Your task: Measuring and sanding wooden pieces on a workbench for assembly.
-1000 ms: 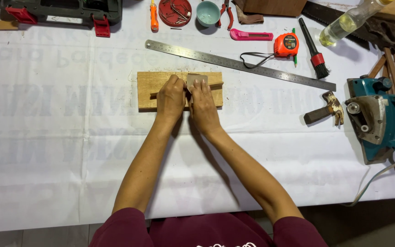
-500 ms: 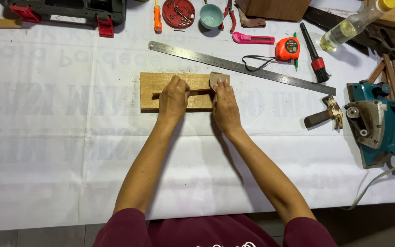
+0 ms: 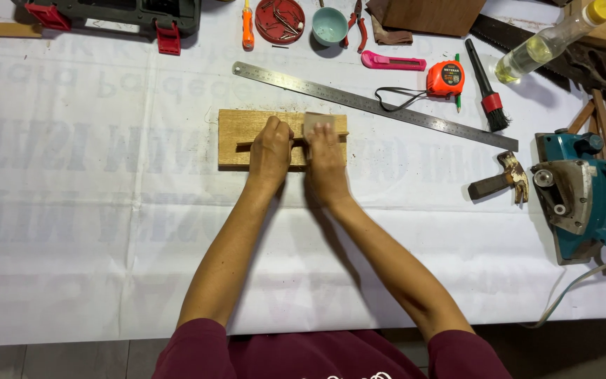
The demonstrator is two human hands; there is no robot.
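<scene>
Sandpaper piece [image 3: 317,122] sits pinched under the right hand [image 3: 325,160] fingers on the grooved wooden board [image 3: 236,144]; left hand [image 3: 270,149] fingers lie curled together, pressing the board down.

Grooved wooden board [image 3: 243,137] flat under sandpaper [image 3: 315,123]

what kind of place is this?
Likely a woodworking bench: flat wooden board under both hands, long steel ruler, teal electric power saw, wooden-handled claw hammer on a white-covered table.

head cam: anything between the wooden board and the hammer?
Nothing. In the head view, only bare white table cover lies between the wooden board and the hammer; the steel ruler passes above that stretch.
</scene>
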